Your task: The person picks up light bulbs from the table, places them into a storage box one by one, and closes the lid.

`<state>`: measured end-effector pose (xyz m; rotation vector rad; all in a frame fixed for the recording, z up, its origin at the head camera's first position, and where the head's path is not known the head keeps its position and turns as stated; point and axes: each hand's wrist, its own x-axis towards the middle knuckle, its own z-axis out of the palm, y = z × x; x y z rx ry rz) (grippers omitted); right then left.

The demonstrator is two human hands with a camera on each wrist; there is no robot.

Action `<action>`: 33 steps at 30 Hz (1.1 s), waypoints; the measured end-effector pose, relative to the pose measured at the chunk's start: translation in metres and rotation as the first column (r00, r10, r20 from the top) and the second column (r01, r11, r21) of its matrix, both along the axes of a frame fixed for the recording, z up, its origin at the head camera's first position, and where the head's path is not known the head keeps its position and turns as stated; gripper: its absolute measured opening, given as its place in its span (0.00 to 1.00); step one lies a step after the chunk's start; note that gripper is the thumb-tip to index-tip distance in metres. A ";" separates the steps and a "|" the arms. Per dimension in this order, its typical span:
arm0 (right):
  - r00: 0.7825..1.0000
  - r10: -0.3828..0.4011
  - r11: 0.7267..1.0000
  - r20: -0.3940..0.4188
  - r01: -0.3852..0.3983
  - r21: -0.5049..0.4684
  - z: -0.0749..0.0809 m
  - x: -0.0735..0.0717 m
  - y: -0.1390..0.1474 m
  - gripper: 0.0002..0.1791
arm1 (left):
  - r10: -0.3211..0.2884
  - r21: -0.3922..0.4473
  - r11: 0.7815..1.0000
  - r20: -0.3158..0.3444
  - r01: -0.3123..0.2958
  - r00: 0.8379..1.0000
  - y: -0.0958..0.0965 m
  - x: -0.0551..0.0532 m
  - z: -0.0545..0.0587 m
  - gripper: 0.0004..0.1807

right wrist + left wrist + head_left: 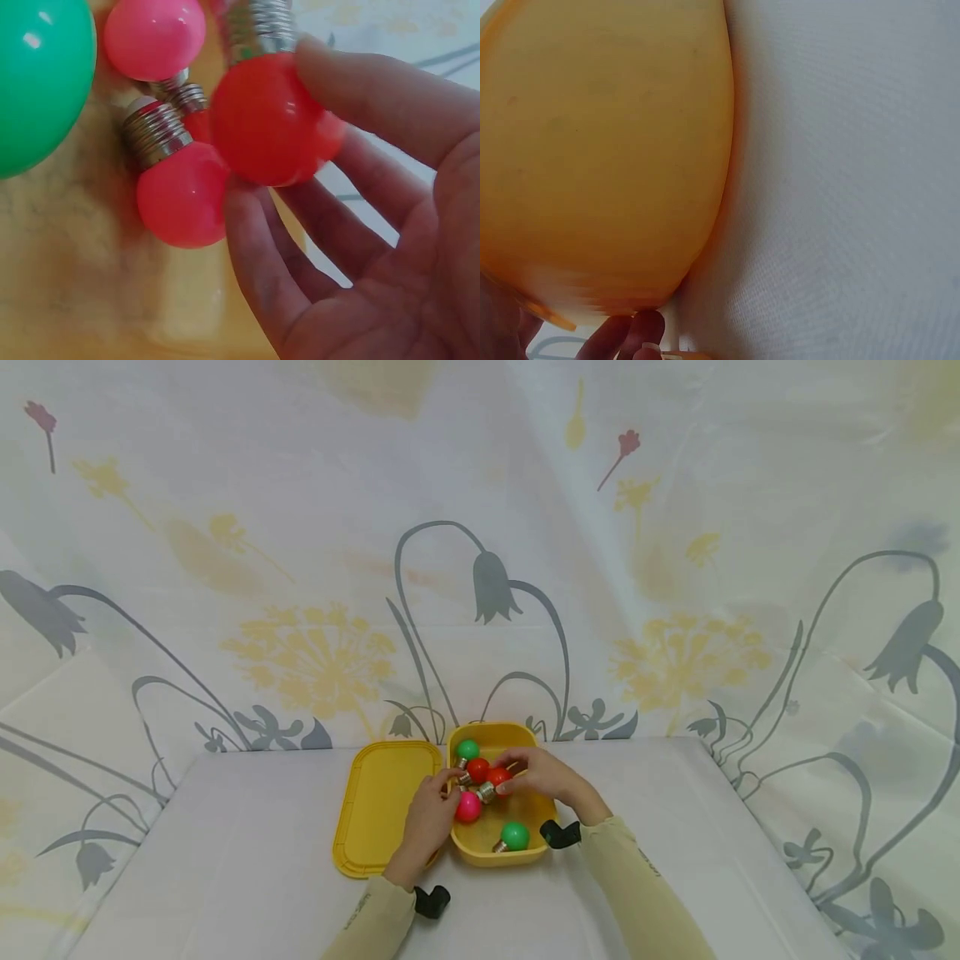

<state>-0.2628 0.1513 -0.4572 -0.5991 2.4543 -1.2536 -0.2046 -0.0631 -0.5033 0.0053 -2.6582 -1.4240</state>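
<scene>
A yellow plastic container (495, 858) holds several small coloured light bulbs with metal screw bases. My right hand (546, 774), above it, pinches a red bulb (266, 124) between thumb and fingertips, its screw base pointing away from the palm. At the container's left side, my left hand (429, 814) grips the rim; its fingertips (649, 328) touch the outer wall in the left wrist view. Inside lie another red bulb (477, 768), a pink bulb (468, 807), a green bulb (468, 750) at the far end and a second green bulb (515, 837) near the front.
A flat yellow lid (378, 806) lies on the white table (247, 860), left of the container and partly under the left forearm. Behind the table hangs a pale sheet (480, 468) printed with flowers. Black straps (432, 902) show at both wrists.
</scene>
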 end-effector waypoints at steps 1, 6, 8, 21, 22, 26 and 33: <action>1.000 0.016 1.000 0.010 -0.016 0.010 0.000 0.000 0.000 0.18 | -0.001 0.001 1.000 -0.002 0.001 1.000 0.000 0.000 0.000 0.14; 0.995 0.091 0.995 0.031 -0.092 0.032 0.001 0.001 0.002 0.18 | -0.005 0.009 1.000 0.001 0.005 1.000 0.000 0.001 0.001 0.14; 0.993 0.111 0.993 0.033 -0.111 0.030 0.001 0.001 0.002 0.18 | -0.008 0.007 1.000 0.004 0.008 1.000 0.000 0.001 0.002 0.14; 0.975 0.219 0.976 0.047 -0.219 -0.005 -0.003 0.002 0.008 0.19 | -0.016 0.010 1.000 -0.006 0.016 1.000 0.000 0.002 0.001 0.14; 0.973 0.225 0.974 0.045 -0.225 0.003 -0.003 0.002 0.008 0.18 | -0.015 0.008 1.000 -0.006 0.015 1.000 0.000 0.002 0.001 0.14; 0.971 0.232 0.972 0.061 -0.234 0.028 0.000 0.002 0.008 0.18 | -0.019 0.008 1.000 -0.009 0.019 1.000 -0.001 0.000 0.000 0.14; 0.961 0.272 0.960 0.055 -0.275 0.054 0.001 0.004 0.004 0.18 | -0.021 0.008 1.000 -0.005 0.021 1.000 -0.001 0.001 0.001 0.14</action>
